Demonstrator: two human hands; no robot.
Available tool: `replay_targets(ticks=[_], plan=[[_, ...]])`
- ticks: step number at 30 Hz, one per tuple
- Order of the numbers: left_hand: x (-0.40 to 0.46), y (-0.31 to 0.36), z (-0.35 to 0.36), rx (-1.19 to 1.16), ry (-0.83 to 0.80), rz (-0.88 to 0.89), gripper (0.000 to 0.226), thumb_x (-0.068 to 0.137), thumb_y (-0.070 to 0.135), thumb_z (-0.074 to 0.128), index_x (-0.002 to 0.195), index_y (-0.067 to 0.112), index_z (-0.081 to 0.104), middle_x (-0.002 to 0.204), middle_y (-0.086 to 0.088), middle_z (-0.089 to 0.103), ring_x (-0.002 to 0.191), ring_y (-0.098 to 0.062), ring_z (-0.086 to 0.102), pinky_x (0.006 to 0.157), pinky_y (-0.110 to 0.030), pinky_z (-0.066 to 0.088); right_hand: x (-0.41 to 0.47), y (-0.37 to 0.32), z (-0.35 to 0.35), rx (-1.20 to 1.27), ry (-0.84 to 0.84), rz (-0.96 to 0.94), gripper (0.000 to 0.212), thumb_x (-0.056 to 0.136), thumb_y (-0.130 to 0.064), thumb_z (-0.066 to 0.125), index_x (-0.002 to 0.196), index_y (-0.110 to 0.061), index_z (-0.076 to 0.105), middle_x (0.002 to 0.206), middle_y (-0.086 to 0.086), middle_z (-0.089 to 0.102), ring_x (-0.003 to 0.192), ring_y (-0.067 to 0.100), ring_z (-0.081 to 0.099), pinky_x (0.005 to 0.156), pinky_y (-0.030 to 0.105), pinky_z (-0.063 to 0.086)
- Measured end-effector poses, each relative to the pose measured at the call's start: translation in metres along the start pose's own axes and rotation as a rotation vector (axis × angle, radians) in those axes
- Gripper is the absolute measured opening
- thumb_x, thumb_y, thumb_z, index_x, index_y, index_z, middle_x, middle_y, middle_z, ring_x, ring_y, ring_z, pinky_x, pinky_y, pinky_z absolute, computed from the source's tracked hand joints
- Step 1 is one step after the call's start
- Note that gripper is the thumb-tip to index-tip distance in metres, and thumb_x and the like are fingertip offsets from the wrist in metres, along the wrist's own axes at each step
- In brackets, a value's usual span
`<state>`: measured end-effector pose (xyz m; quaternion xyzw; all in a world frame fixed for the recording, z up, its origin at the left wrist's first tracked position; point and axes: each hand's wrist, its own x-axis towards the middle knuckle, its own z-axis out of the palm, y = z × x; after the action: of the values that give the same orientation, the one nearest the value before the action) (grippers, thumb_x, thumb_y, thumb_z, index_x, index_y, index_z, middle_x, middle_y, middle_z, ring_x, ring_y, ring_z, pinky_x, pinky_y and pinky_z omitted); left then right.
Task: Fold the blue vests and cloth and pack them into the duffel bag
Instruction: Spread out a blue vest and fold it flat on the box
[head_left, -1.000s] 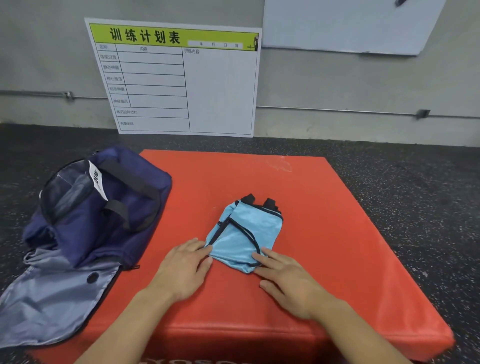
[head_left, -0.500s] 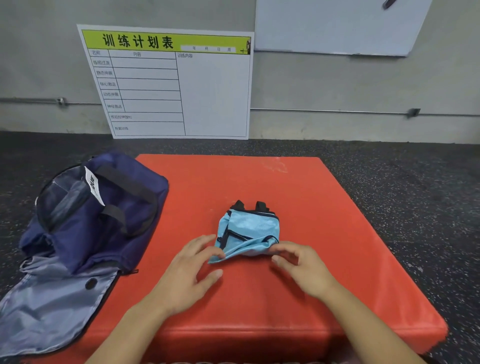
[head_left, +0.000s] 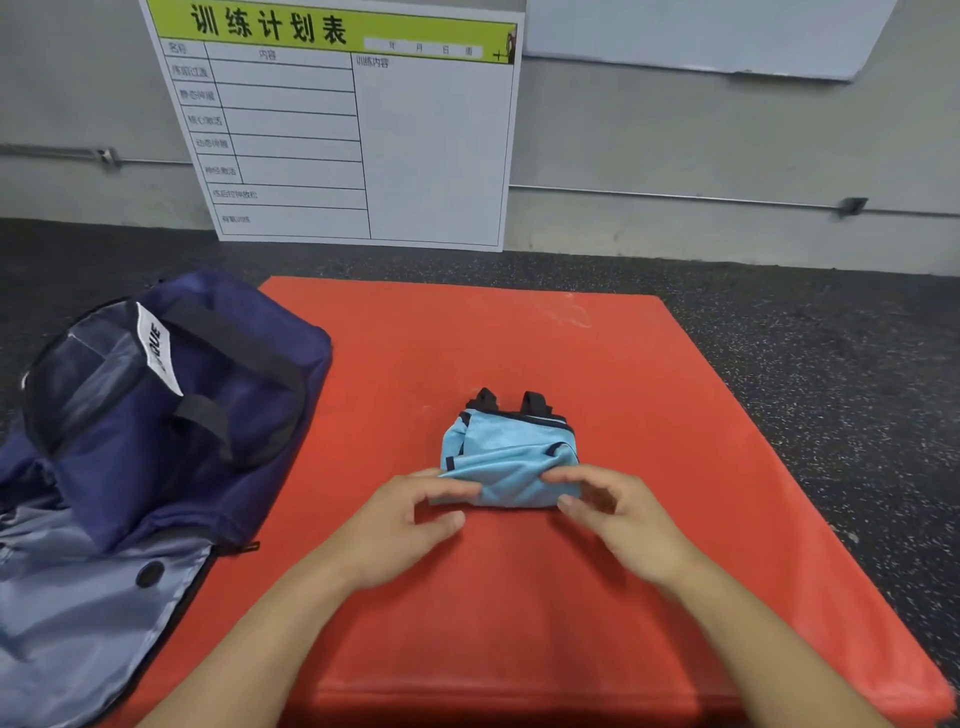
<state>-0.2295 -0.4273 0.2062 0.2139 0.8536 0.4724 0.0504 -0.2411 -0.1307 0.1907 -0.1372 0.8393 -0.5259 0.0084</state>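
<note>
While both hands (head_left: 511, 512) pinch the folded vest's (head_left: 506, 457) near edge, bare mat (head_left: 649, 395) surrounds it.

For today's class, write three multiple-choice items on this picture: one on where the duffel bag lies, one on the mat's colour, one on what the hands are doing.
1. Where does the duffel bag lie relative to the folded vest?
A to its left
B to its right
C on top of it

2. What colour is the mat?
A green
B red
C white

3. What are the left hand and right hand doing?
A resting on the bag
B raised in the air
C gripping the vest's near edge

Answers: 1 A, the bag overlaps the mat's left edge. 2 B, the surface is red. 3 C, fingers of both hands pinch the fabric.
</note>
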Motion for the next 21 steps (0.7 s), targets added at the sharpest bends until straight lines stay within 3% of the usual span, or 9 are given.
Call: replay_targets(ticks=[5,8,10,13,16,18,19,21], plan=[[0.001,0.000,-0.001,-0.015,0.016,-0.048,0.030,0.092,0.018,0.073,0.118,0.033,0.074,0.119,0.023,0.067,0.116,0.003,0.060,0.104,-0.019,0.041,0.008,-0.001,0.003,-0.008,-0.006,0.036,0.026,0.094,-0.021,0.073,0.109,-0.042,0.075,0.081,-0.011,0.062,0.068,0.008,0.042,0.066,0.027,0.036],[-0.003,0.003,-0.001,-0.060,0.034,-0.083,0.026,0.088,0.026,0.078,0.111,0.039,0.076,0.112,0.007,0.069,0.085,-0.006,0.063,0.085,-0.028,0.048,0.004,-0.002,0.003,0.024,-0.068,0.108,0.025,0.094,-0.024,0.074,0.108,-0.044,0.075,0.072,0.000,0.038,0.068,0.016,0.033,0.067,0.031,0.027],[-0.006,0.006,-0.001,-0.096,0.064,-0.097,0.025,0.087,0.024,0.079,0.109,0.037,0.077,0.112,0.000,0.067,0.066,-0.008,0.047,0.069,-0.025,0.042,-0.001,-0.006,0.003,0.049,-0.107,0.143,0.026,0.094,-0.022,0.073,0.108,-0.043,0.075,0.068,0.000,0.032,0.067,0.018,0.030,0.065,0.032,0.024],[-0.008,0.007,-0.002,-0.215,0.085,-0.133,0.028,0.088,0.021,0.079,0.112,0.036,0.077,0.114,0.003,0.069,0.081,-0.012,0.054,0.079,-0.026,0.041,-0.007,-0.013,0.004,0.134,-0.115,0.172,0.029,0.095,-0.015,0.071,0.111,-0.039,0.075,0.062,-0.003,0.035,0.064,0.018,0.033,0.062,0.030,0.030],[-0.007,0.007,0.001,-0.260,0.103,-0.185,0.036,0.089,0.011,0.076,0.116,0.034,0.073,0.086,0.022,0.069,0.079,0.000,0.057,0.077,-0.011,0.041,-0.004,-0.012,0.008,0.119,-0.064,0.176,0.034,0.096,-0.011,0.068,0.116,-0.038,0.073,0.066,0.007,0.039,0.060,0.016,0.039,0.060,0.028,0.044],[-0.004,0.002,0.004,-0.093,0.126,-0.169,0.039,0.088,0.008,0.075,0.117,0.033,0.069,0.099,0.024,0.068,0.088,0.007,0.059,0.081,-0.007,0.041,0.000,-0.009,0.013,-0.050,-0.052,0.099,0.036,0.097,-0.012,0.066,0.121,-0.038,0.070,0.083,0.001,0.059,0.064,0.004,0.050,0.068,0.026,0.048],[-0.003,-0.002,0.006,0.028,0.124,-0.152,0.040,0.089,0.009,0.075,0.119,0.034,0.068,0.110,0.024,0.063,0.096,0.010,0.058,0.089,-0.008,0.041,0.001,-0.006,0.016,-0.171,-0.059,0.036,0.038,0.097,-0.013,0.065,0.124,-0.038,0.068,0.101,-0.008,0.063,0.077,0.000,0.057,0.078,0.024,0.045],[-0.003,-0.005,0.012,0.186,0.155,-0.118,0.042,0.088,0.011,0.073,0.123,0.034,0.068,0.130,0.022,0.052,0.117,0.015,0.048,0.106,-0.010,0.032,0.003,-0.003,0.021,-0.356,-0.035,-0.039,0.040,0.096,-0.018,0.062,0.130,-0.039,0.065,0.124,-0.018,0.055,0.105,-0.006,0.055,0.092,0.025,0.042]])
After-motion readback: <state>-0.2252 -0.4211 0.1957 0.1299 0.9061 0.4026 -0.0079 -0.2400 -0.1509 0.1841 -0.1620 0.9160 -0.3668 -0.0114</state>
